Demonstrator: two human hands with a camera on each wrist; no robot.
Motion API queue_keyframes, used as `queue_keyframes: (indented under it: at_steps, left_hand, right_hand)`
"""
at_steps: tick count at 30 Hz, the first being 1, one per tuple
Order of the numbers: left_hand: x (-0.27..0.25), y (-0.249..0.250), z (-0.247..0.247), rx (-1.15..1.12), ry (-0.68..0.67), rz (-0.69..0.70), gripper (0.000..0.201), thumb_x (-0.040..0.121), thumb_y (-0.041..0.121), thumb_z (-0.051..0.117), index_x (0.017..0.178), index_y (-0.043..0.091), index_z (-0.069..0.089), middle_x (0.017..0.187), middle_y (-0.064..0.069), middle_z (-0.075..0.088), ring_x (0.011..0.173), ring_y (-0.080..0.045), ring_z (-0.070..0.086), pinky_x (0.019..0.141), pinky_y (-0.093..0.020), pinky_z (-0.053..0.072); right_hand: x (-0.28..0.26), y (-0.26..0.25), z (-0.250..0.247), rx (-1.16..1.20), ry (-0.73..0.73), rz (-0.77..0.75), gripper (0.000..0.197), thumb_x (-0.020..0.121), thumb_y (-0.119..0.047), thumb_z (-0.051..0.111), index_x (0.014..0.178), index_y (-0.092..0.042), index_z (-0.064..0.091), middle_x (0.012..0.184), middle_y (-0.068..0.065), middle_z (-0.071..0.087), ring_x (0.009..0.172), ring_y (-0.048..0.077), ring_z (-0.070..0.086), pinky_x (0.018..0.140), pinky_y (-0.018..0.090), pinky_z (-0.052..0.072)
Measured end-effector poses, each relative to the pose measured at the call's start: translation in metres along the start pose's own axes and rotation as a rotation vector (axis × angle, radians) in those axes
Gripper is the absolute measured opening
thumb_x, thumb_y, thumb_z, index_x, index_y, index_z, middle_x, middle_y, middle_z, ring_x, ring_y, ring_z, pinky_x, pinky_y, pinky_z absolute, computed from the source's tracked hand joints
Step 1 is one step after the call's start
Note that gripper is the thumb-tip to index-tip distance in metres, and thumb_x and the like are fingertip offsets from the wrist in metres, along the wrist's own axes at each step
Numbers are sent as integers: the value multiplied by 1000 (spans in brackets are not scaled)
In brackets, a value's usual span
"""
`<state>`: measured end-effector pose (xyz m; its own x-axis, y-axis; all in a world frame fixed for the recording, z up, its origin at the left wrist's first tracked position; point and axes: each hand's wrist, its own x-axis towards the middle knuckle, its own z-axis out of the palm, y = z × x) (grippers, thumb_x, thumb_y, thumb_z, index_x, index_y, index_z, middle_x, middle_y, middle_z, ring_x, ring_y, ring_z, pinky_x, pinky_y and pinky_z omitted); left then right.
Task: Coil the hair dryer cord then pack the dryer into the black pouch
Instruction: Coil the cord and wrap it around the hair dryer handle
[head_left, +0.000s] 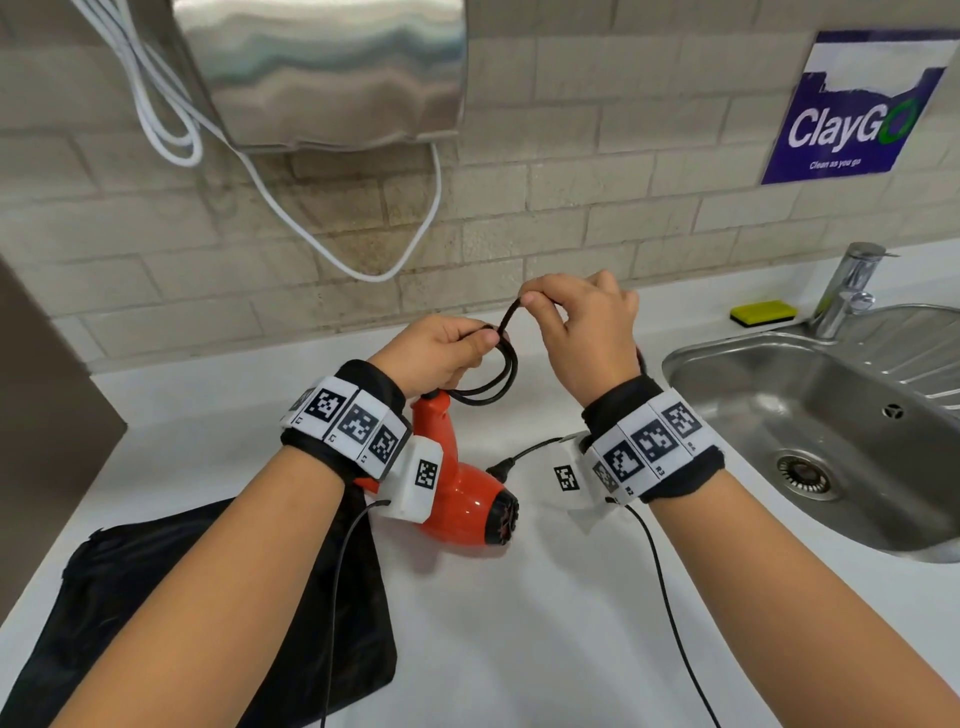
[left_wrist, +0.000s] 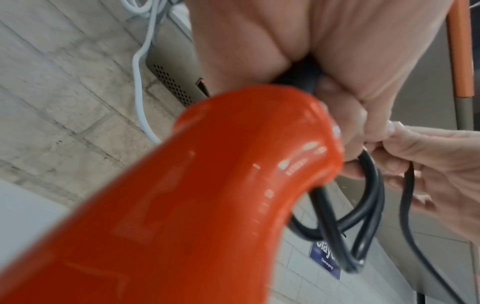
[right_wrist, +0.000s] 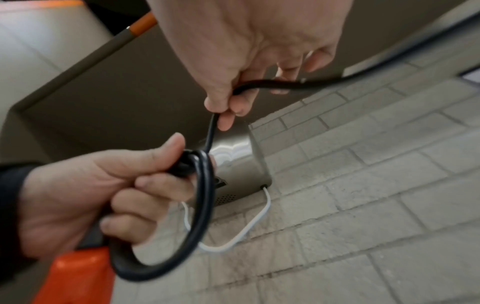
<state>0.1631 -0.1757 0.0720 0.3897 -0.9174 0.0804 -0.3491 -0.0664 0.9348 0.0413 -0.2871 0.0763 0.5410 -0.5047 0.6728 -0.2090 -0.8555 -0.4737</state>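
Head view: your left hand (head_left: 439, 353) clamps the black rubber cord's (head_left: 498, 374) loops against the orange plastic dryer's (head_left: 457, 493) handle above the counter, while your right hand (head_left: 582, 332) pinches slack for another loop; flat black fabric pouch (head_left: 156, 597) waits near the front-left edge.

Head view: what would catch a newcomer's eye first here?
The bright orange hair dryer on the white counter, just right of the black pouch. Above it, the left hand holds loops of black cord while the right hand pinches the next stretch. A steel sink sits at right.

Black wristbands (head_left: 358, 441), white checkered tags
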Motion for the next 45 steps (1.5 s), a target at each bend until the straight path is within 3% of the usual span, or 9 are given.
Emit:
queue_keyframes:
  at_steps: [7,11,14,19,22,26,33,38,45]
  left_hand:
    - [0,-3,-3,-6,97,7,16,92,15,51,89,12,66,39,11,40,35,-3,21,38,-17,19]
    - [1,-6,-2,-71,149,10,18,90,15,54,96,25,67,66,-3,48,38,-4,22,39,-18,18]
    - [2,-7,0,-109,231,-9,21,91,16,52,106,12,66,68,1,55,36,-3,24,36,-15,20]
    - [5,-6,6,-117,265,-13,20,94,15,48,105,8,63,72,0,57,31,-2,26,35,-13,22]
    - [4,-5,10,-83,248,-5,19,93,16,51,105,12,65,69,5,60,33,-2,26,36,-14,23]
    - [3,-5,14,-85,250,-5,16,90,19,56,100,20,67,63,11,64,37,-6,24,36,-15,23]
    - [4,-6,13,-100,263,-9,21,91,20,54,106,14,67,64,12,64,35,-4,26,36,-14,24]
    - [3,-6,11,-110,281,-11,23,92,18,52,110,10,64,72,5,62,33,-3,24,35,-14,23]
    - [8,-5,13,-136,351,-15,23,92,17,53,112,12,63,74,2,58,31,-3,24,35,-13,23]
  right_hand:
    - [-8,10,12,285,146,-86,16,83,-1,55,94,-3,66,90,1,43,71,-6,41,69,2,36]
    - [-23,16,20,283,153,-118,12,80,5,52,89,1,59,87,3,43,70,-4,43,68,2,38]
    - [-41,28,33,206,96,-202,15,80,7,47,87,1,59,87,15,50,71,7,42,69,7,37]
    - [-63,67,64,-22,-581,-8,27,87,1,44,107,-8,60,118,11,54,105,26,56,91,27,44]
    - [-73,78,80,-230,-1044,104,48,91,-2,43,135,-19,40,148,5,33,131,26,39,111,39,32]
    - [-81,69,86,-405,-1311,10,64,94,-2,37,147,-18,6,157,3,9,144,23,13,116,36,12]
    - [-83,78,104,-489,-1150,95,42,88,-13,51,129,-21,44,136,5,40,125,28,36,100,43,39]
    - [-75,84,97,-579,-1050,222,28,93,-22,44,120,-21,50,119,6,57,116,28,47,103,45,32]
    - [-48,42,47,77,-430,298,26,96,-17,37,117,-5,47,111,19,60,100,34,56,82,38,45]
